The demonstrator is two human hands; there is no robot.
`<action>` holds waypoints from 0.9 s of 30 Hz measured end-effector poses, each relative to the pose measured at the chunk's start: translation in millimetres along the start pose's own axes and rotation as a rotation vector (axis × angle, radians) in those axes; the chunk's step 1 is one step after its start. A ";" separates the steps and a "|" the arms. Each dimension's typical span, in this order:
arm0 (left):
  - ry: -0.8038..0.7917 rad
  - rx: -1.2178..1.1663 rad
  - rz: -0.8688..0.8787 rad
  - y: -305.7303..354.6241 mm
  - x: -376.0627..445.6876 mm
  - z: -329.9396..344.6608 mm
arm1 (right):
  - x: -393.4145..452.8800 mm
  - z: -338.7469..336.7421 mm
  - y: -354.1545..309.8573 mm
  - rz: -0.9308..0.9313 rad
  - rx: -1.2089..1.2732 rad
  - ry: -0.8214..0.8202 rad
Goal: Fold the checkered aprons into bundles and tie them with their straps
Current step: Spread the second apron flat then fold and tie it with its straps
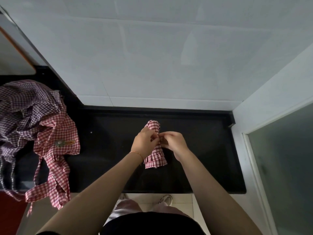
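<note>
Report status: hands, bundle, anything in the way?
Left hand and right hand both pinching at the middle of the red checkered bundle. Bundle rolled, lying on black counter. Unfolded aprons piled left, clear of work.

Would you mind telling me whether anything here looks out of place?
Yes: the unfolded aprons at the counter's left end spill over its front edge, straps dangling. The bundle between the left hand and right hand looks tidy.

Both hands (145,143) (174,143) pinching rolled red-checkered apron bundle (156,160) on black counter (203,150)
</note>
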State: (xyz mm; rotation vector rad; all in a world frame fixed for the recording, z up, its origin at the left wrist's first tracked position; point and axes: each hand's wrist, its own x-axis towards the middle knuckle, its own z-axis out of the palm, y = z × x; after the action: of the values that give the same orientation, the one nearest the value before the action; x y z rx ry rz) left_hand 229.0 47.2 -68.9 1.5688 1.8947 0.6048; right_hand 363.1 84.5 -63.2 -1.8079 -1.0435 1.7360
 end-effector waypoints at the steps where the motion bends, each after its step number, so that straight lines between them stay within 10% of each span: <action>1: 0.020 -0.001 -0.022 0.1 0.1 0.1 | -1.4 -0.7 0.5 -0.004 0.021 -0.001; 12: 0.018 -0.548 -0.381 6.4 6.2 0.3 | -8.6 0.6 10.4 -0.341 -0.275 0.073; 27: -0.092 -0.724 -0.383 6.0 12.2 -7.5 | -20.0 0.4 -17.3 -0.688 -0.833 0.094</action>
State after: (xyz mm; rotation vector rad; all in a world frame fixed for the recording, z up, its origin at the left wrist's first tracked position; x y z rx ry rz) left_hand 226.5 60.5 -61.4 0.7390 1.5822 0.8913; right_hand 360.1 80.2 -37.3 -1.5739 -2.2274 0.8295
